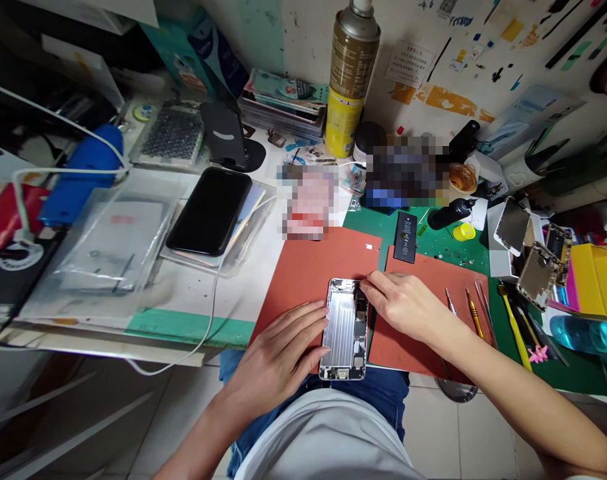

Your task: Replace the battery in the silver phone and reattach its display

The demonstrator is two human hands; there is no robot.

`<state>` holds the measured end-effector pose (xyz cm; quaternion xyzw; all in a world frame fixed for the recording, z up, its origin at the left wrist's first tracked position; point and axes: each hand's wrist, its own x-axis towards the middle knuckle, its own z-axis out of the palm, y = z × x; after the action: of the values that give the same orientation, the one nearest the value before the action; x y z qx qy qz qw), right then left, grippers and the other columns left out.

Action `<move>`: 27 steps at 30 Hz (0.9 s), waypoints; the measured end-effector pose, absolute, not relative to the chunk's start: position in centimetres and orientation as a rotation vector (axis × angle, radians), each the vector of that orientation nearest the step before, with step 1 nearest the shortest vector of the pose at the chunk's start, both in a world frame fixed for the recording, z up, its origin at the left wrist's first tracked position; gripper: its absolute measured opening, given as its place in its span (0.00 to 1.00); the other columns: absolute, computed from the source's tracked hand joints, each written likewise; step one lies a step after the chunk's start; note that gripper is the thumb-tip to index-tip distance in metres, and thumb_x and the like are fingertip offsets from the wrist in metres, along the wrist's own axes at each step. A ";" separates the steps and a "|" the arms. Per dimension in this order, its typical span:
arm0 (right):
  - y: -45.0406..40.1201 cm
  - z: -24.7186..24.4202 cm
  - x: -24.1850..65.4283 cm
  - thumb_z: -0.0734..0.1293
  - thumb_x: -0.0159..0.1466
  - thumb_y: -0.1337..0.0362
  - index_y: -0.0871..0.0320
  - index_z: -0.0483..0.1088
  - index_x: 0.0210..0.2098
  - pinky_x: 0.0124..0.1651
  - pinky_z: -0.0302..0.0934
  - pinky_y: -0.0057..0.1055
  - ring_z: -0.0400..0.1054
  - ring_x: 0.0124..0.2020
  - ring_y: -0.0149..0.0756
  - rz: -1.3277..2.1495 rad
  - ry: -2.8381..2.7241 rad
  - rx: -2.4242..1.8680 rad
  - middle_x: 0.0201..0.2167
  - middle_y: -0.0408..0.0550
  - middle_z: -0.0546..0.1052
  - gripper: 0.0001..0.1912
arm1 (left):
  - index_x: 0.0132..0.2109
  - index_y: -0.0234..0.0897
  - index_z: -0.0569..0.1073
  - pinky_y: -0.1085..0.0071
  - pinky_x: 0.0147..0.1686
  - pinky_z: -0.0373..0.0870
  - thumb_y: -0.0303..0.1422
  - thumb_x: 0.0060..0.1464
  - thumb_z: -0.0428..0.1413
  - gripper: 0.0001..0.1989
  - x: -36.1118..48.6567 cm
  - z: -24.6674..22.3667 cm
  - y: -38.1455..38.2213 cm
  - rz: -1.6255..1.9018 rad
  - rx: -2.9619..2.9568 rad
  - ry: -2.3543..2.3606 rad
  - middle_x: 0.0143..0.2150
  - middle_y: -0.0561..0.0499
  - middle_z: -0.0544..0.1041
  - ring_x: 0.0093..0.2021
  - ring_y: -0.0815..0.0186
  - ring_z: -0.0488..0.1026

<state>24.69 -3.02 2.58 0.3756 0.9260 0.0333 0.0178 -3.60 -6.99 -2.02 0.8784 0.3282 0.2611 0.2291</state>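
An opened phone housing (pixel 340 333), silver inside with its circuit board along the right side, lies on an orange-red mat (pixel 298 273). Against its left edge rests my left hand (pixel 288 343), fingers stretched out and thumb apart, touching the frame. My right hand (pixel 396 300) is at the housing's upper right corner with thumb and fingertips pressed together; whatever they pinch is hidden. A black phone battery (pixel 406 237) lies just beyond that hand. On the right part of the mat are tweezers and a gold-handled screwdriver (pixel 474 315).
A black phone (pixel 209 211) lies at left on a stack, with a white cable (pixel 213 300) hanging over the table edge. A yellow spray can (pixel 352 80) stands at the back. At right are phone parts (pixel 536 273), a yellow pry tool (pixel 516 330) and a blue bottle (pixel 586 335).
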 end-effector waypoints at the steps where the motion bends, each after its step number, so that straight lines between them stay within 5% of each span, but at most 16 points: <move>1: -3.0 2.5 24.8 0.58 0.76 0.74 0.64 0.77 0.43 0.29 0.61 0.36 0.72 0.28 0.36 0.091 2.886 1.185 0.36 0.52 0.78 0.16 | 0.65 0.34 0.70 0.56 0.66 0.75 0.29 0.70 0.56 0.19 -3.6 -2.0 -7.0 0.719 2.418 0.902 0.65 0.40 0.77 0.69 0.55 0.71; 6: -2.7 2.3 25.7 0.60 0.76 0.70 0.63 0.79 0.50 0.35 0.67 0.34 0.76 0.34 0.37 -0.280 2.891 1.615 0.41 0.54 0.81 0.15 | 0.66 0.34 0.70 0.57 0.66 0.75 0.29 0.70 0.56 0.20 -3.6 -1.9 -7.0 0.705 2.409 0.899 0.65 0.41 0.77 0.69 0.55 0.71; 14: -1.0 2.9 24.6 0.69 0.70 0.66 0.55 0.83 0.39 0.46 0.69 0.35 0.80 0.40 0.41 -1.069 2.494 2.125 0.40 0.48 0.85 0.09 | 0.65 0.33 0.71 0.58 0.65 0.75 0.29 0.70 0.57 0.19 -3.5 -2.0 -6.9 0.718 2.414 0.901 0.64 0.40 0.77 0.69 0.56 0.71; 27: -0.9 2.5 23.8 0.70 0.69 0.64 0.55 0.79 0.32 0.34 0.58 0.31 0.65 0.26 0.31 -1.318 2.254 2.164 0.29 0.41 0.81 0.09 | 0.65 0.32 0.70 0.57 0.65 0.75 0.29 0.70 0.56 0.19 -3.5 -1.9 -7.0 0.732 2.442 0.894 0.64 0.40 0.77 0.69 0.56 0.71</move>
<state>23.82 -0.85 2.49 0.6330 0.6596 -0.3857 -0.1245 -3.54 -7.00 -1.90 0.8821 0.3228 0.2646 0.2184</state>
